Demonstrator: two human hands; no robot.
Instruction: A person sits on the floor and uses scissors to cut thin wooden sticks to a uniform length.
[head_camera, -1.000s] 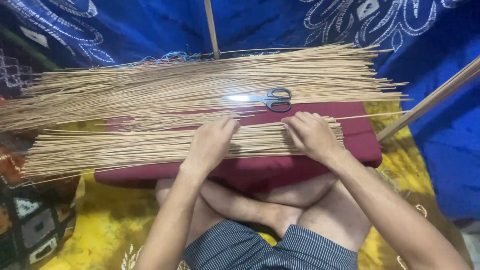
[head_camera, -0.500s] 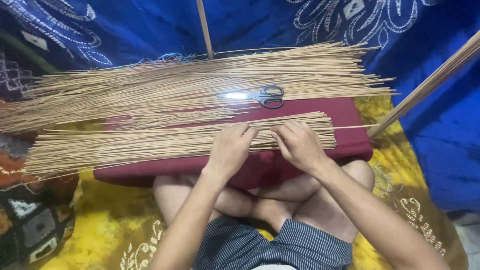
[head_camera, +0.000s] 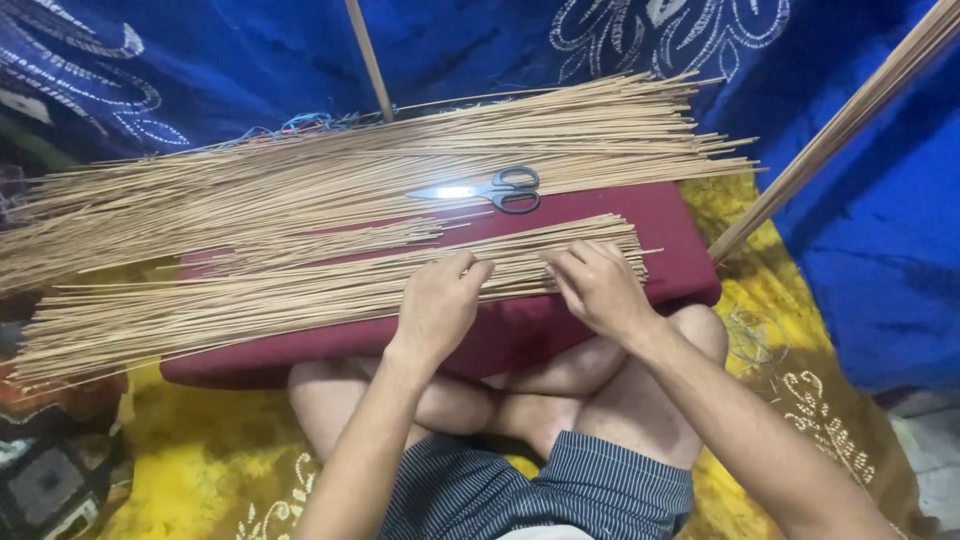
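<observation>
The person is sitting cross-legged with a dark red cushion (head_camera: 660, 215) resting across the knees, serving as a lap surface. A near bundle of thin tan sticks (head_camera: 300, 290) is lying lengthwise across it, probably so the loose ends can be evened up at the right. The left hand (head_camera: 440, 305) is pressing down on the bundle, its fingers (head_camera: 465, 268) curled narrow over the sticks, pinning rather than gripping them. The right hand (head_camera: 600, 285) is resting just beside it, its fingers (head_camera: 575, 262) bent close together on the same sticks; whether they are pinching any single stick, I cannot tell.

A larger heap of sticks (head_camera: 560, 140) is lying farther back, kept apart from the near bundle, with a pair of black-handled scissors (head_camera: 490, 188) sitting on its near edge within reach. A thick bamboo pole (head_camera: 850, 120) is leaning at the right against blue patterned cloth (head_camera: 640, 40), and yellow fabric (head_camera: 190, 470) is spreading beneath the legs.

Compared with half a second ago, both hands are sitting in nearly the same spot on the bundle, the fingertips having closed slightly toward each other; the scissors are unmoved.
</observation>
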